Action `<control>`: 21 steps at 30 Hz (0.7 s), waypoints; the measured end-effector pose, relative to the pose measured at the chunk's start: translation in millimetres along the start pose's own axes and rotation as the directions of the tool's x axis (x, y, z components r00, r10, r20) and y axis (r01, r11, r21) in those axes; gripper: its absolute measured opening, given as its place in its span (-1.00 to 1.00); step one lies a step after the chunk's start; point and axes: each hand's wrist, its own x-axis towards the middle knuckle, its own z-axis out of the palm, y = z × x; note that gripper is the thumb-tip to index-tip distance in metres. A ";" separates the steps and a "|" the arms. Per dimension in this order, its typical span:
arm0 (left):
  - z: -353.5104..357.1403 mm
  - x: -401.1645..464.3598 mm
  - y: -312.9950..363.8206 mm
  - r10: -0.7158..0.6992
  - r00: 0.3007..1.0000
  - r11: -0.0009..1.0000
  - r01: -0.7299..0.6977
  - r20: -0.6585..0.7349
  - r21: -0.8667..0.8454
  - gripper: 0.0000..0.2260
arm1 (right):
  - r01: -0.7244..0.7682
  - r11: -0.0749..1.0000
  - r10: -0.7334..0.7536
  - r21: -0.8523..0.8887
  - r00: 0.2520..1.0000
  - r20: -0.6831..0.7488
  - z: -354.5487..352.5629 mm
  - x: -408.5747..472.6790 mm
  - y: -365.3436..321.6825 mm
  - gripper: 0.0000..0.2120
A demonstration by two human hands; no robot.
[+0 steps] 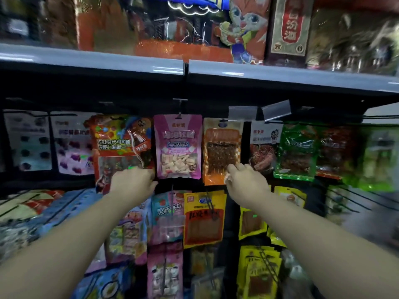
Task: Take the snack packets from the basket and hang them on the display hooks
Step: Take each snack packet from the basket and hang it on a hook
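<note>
The lower right corner of an orange snack packet [222, 151] is pinched by the right hand [246, 180]; the packet is hung on a display hook [222, 120]. The lower edge of a red chocolate packet [123, 147] is gripped by the left hand [131, 182]. A pink Squashies packet [178, 146] is hung between them.

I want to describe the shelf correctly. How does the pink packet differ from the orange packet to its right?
The pink packet shows pale, stick-shaped sweets in its window; the orange packet shows dark, reddish-brown food. No hand touches the pink packet, while the right hand touches the orange packet's lower right corner. The pink packet hangs slightly higher than the orange one. Both hang upright on hooks in the same row.
</note>
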 end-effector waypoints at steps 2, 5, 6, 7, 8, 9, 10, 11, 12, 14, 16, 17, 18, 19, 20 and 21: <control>0.8 -17.7 -3.0 0.000 1.000 1.000 0.000 -0.006 0.013 -0.71 | 0.008 1.000 -0.008 -0.015 1.000 0.022 0.1 -15.3 -5.0 -0.68; 8.4 -44.9 -6.5 0.005 1.000 1.000 -0.005 0.008 -0.012 -0.74 | 0.016 1.000 -0.015 -0.015 0.999 0.050 5.4 -40.2 -12.6 -0.63; 12.6 -54.6 -7.7 0.007 1.000 1.000 -0.007 0.022 -0.028 -0.74 | 0.018 1.000 -0.017 -0.009 0.998 0.056 8.1 -49.3 -15.9 -0.62; 16.2 -65.6 -9.0 0.008 0.999 0.999 -0.006 0.043 -0.042 -0.74 | 0.020 1.000 -0.019 0.000 0.998 0.067 11.9 -59.1 -19.4 -0.62; 19.7 -77.0 -9.4 0.012 0.997 0.999 -0.008 0.071 -0.049 -0.74 | 0.022 1.000 -0.022 0.008 0.996 0.086 17.1 -69.6 -23.0 -0.63; 23.3 -88.7 -9.5 0.020 0.994 0.999 -0.016 0.106 -0.042 -0.73 | 0.029 0.999 -0.030 0.016 0.994 0.108 23.6 -80.4 -26.8 -0.63; 26.0 -101.4 -9.1 0.027 0.990 0.999 -0.023 0.137 -0.032 -0.73 | 0.037 0.999 -0.039 0.023 0.990 0.134 31.6 -92.1 -30.8 -0.64; 29.5 -114.0 -8.2 0.030 0.986 0.999 -0.027 0.164 -0.020 -0.73 | 0.041 0.999 -0.046 0.032 0.986 0.157 40.2 -103.6 -34.8 -0.64; 33.8 -127.2 -7.5 0.034 0.983 0.999 -0.032 0.180 -0.013 -0.74 | 0.040 0.998 -0.047 0.041 0.982 0.181 49.2 -115.2 -39.1 -0.64; 48.1 -154.1 -9.0 0.050 0.977 0.999 -0.046 0.207 -0.026 -0.73 | 0.025 0.998 -0.040 0.063 0.968 0.246 65.8 -136.2 -48.6 -0.65; 67.2 -183.6 -11.8 0.084 0.962 0.996 -0.076 0.260 -0.042 -0.72 | 0.014 0.998 -0.034 0.066 0.944 0.327 80.8 -158.3 -60.0 -0.67; 77.4 -197.4 -14.5 0.096 0.952 0.995 -0.087 0.291 -0.044 -0.73 | 0.018 0.998 -0.038 0.059 0.932 0.359 88.3 -169.3 -66.3 -0.67; 87.4 -210.0 -17.4 0.102 0.943 0.995 -0.091 0.317 -0.048 -0.74 | 0.028 0.998 -0.046 0.050 0.922 0.384 96.1 -179.5 -72.7 -0.67; 97.8 -221.2 -20.9 0.103 0.936 0.994 -0.089 0.338 -0.056 -0.75 | 0.039 0.998 -0.054 0.045 0.914 0.402 104.0 -189.0 -79.0 -0.67; 106.8 -230.4 -24.0 0.102 0.928 0.994 -0.086 0.358 -0.061 -0.75 | 0.043 0.998 -0.058 0.045 0.907 0.417 112.7 -197.5 -85.6 -0.67; 117.2 -237.8 -27.5 0.106 0.918 0.994 -0.089 0.382 -0.061 -0.74 | 0.041 0.998 -0.058 0.049 0.900 0.432 122.1 -204.5 -92.1 -0.65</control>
